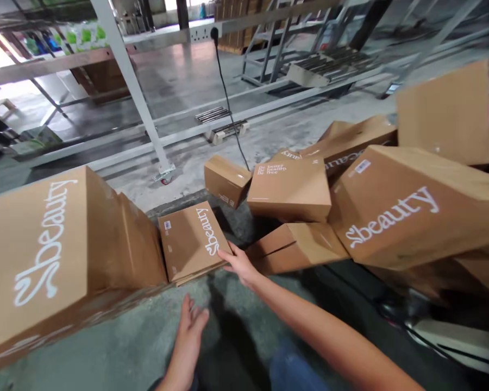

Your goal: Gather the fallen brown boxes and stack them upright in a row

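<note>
While right hand touches near corner of small flat box, step reads as reaching to pick it up. Left of that box: large tilted carton. Below it: left hand, fingers loosely spread, empty, above floor. Right of it: jumbled carton pile. Right hand's fingers extended, not yet closed; next move likely needs grip under box edge.

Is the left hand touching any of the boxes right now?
No, the left hand hangs open above the bare floor, apart from the small flat box that the right hand touches.
</note>
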`<state>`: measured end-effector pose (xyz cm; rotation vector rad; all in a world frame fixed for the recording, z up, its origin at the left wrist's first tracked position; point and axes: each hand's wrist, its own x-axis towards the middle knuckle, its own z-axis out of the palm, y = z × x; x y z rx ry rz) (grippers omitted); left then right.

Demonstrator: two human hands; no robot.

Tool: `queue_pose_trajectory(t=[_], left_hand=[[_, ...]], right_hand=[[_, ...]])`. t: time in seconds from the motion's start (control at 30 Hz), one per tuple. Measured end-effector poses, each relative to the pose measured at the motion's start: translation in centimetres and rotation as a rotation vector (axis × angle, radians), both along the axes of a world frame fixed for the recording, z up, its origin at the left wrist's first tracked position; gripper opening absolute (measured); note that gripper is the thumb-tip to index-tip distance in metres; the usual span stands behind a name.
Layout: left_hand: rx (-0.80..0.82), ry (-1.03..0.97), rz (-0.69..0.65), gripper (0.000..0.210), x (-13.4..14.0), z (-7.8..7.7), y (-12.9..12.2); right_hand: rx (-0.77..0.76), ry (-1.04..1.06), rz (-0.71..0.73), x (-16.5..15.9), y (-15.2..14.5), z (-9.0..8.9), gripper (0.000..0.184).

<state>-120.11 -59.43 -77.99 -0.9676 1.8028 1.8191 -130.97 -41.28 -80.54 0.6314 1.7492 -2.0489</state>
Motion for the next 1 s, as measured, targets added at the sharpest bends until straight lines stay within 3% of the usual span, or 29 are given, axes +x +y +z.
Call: queue_pose_trajectory(t=[0.07,0.17,0.23,0.33,0.4,0.5,0.53,0.6,0.67,0.73,0.87,1.0], left_hand=[[-0.195,0.257,-0.266,0.095,0.6,-0.1,0.2],[-0.912,0.823,-0.731,0.063,-1.2,-0.1,0.4],[-1.356,0.888,-0.845,0.061,-3.0,-0.4,0.6],[-1.643,0.779,-0.969,0.067,-4.3,-1.4,0.7],[-1.686,0.793,-1.033,0.065,-4.2,-2.0,0.3],[-1.688,0.882,-1.041,0.060,-3.7,-2.1,-0.6],[-1.686,0.911,-1.035,0.059,-3.7,-2.1,-0.9],[-1.686,0.949,-1.019,0.056,-3.7,-1.9,-1.2],[-1.700,0.958,-1.016,0.055,-3.9,-1.7,-1.3],[-1.714,0.962,-1.028,0.056,-4.0,-1.5,-1.2],[-1.700,0.970,-1.047,0.059,-4.0,-1.6,-1.7],[-1.588,1.003,-0.993,0.056,-3.8,-1.4,-1.6]], right_hand=[[0.024,0.038,0.068,-0.2,0.2,-0.5,0.073],[0.095,0.096,0.172,-0.5,0.9,-0.7,0.070],[0.150,0.135,0.237,-0.6,1.1,-0.4,0.064],[0.232,0.201,0.255,-0.5,1.5,1.7,0.061],[0.415,0.371,0.301,-0.1,3.0,4.6,0.077],[0.918,0.782,0.566,0.3,8.0,10.1,0.101],[1.082,0.820,0.652,0.3,10.1,11.6,0.105],[1.297,0.645,0.800,-0.1,14.0,13.3,0.116],[1.331,0.404,0.920,-0.4,16.4,13.5,0.122],[1.290,0.307,0.992,-0.4,17.1,12.6,0.120],[1.344,0.289,1.037,0.6,15.7,10.8,0.121],[1.345,0.511,0.967,1.3,15.8,11.0,0.113]])
